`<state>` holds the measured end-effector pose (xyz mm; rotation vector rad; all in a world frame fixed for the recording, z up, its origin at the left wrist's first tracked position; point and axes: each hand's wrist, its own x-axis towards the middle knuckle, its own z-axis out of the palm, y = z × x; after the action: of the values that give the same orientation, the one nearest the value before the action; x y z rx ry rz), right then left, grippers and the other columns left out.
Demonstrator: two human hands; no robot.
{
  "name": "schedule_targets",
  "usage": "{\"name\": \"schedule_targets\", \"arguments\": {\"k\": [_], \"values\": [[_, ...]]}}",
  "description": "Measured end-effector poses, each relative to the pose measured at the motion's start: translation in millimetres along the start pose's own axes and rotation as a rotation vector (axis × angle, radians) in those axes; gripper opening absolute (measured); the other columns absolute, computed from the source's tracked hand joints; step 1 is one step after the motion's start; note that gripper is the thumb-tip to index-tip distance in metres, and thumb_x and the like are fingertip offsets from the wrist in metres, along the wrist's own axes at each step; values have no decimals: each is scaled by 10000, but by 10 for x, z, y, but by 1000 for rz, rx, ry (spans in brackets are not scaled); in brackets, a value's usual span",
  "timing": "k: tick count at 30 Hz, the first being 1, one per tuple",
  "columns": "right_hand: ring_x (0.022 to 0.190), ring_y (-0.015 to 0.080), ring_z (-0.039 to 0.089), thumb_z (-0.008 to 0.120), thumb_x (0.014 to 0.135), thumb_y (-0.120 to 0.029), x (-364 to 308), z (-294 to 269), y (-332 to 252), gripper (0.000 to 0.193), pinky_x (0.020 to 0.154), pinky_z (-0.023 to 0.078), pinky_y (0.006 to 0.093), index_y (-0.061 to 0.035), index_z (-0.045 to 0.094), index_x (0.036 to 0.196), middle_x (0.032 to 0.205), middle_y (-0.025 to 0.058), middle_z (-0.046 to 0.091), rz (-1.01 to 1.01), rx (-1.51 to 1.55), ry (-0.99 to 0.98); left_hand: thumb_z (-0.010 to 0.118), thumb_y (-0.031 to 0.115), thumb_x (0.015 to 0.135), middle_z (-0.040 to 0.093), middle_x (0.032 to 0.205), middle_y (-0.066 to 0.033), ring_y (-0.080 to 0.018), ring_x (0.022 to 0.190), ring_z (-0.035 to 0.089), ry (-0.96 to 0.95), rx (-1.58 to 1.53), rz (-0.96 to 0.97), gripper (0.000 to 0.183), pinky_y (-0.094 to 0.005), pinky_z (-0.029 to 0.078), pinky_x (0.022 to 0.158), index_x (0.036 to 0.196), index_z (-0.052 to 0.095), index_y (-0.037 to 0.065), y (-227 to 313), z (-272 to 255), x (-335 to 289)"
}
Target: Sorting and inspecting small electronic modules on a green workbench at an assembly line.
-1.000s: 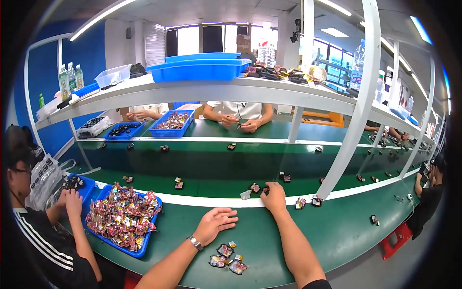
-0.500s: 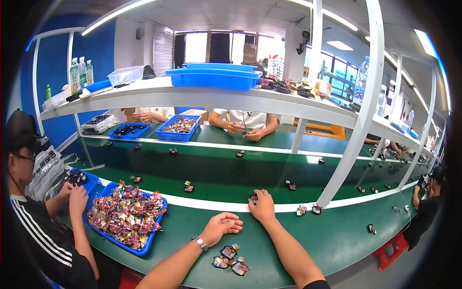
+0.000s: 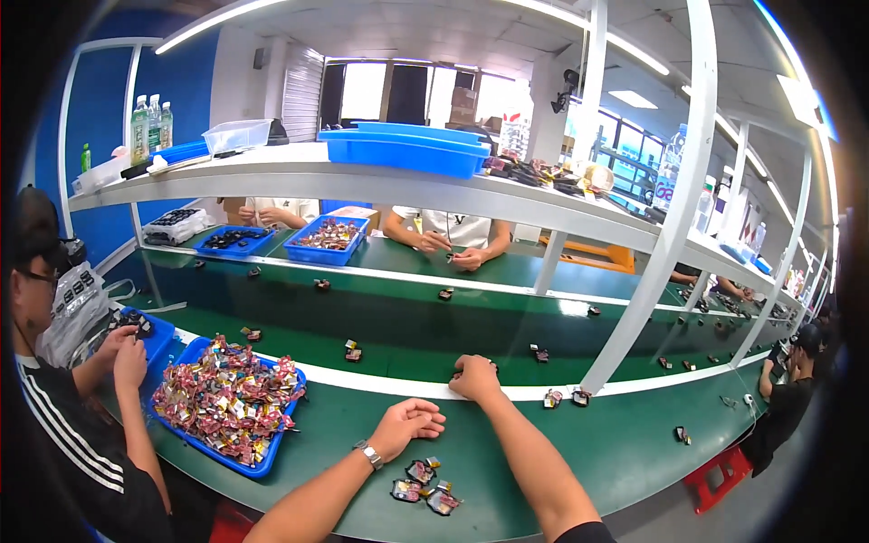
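My left hand point(image 3: 409, 429), with a watch on its wrist, hovers over the green bench with fingers loosely bent and nothing in them. Just below it lie three small electronic modules point(image 3: 427, 490), each a red circuit board with a silver and yellow piece in a dark frame. My right hand point(image 3: 475, 378) reaches to the white rail at the belt's near edge. Its fingers are curled down over a small electronic module, which they mostly hide; only dark bits show beside them.
A blue tray point(image 3: 264, 462) heaped with modules stands to my left, beside a co-worker point(image 3: 63, 407). Modules lie spaced along the green belt point(image 3: 407, 321). Two modules point(image 3: 566, 398) rest by the white post point(image 3: 647, 244). A shelf point(image 3: 299, 185) spans above; people sit opposite.
My right hand's fingers have curled further over the module at the rail, which showed more before. The view has shifted slightly; my left hand keeps its pose.
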<state>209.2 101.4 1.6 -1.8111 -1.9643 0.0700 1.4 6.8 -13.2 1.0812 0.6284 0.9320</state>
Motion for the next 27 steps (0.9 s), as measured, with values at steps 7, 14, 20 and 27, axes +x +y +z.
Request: {"name": "schedule_targets", "arguments": {"k": [7, 14, 20, 27], "values": [[873, 281, 675, 722, 663, -156, -300, -224, -78, 370, 821, 520, 394, -40, 696, 1013, 999, 166, 684, -41, 279, 15, 534, 60, 952, 636, 1098, -178, -235, 935, 669, 40, -4, 32, 255, -328, 568, 821, 1190, 514, -27, -35, -7, -23], [918, 186, 657, 633, 850, 21, -1063, -265, -528, 337, 826, 532, 292, 54, 560, 1177, 1044, 132, 651, 167, 1549, -115, 564, 28, 932, 610, 1103, -149, -227, 921, 665, 119, 26, 172, 369, -323, 579, 797, 1290, 482, -9, 39, 171, -91], [1008, 198, 630, 597, 861, 51, -1073, -218, -616, 372, 867, 525, 310, 64, 511, 1223, 1145, 149, 593, 111, 1677, -133, 664, -21, 841, 570, 1142, -99, -178, 927, 653, 189, 286, 380, 441, -291, 580, 746, 1268, 571, 41, 14, 150, -79], [1049, 213, 606, 548, 864, 57, -1080, -179, -571, 449, 871, 518, 308, 9, 481, 1306, 1209, 100, 564, 164, 1922, -170, 726, 69, 786, 597, 1015, -79, -180, 843, 643, 380, 663, 618, 427, -273, 564, 670, 1202, 641, 108, 131, 311, -194]]}}
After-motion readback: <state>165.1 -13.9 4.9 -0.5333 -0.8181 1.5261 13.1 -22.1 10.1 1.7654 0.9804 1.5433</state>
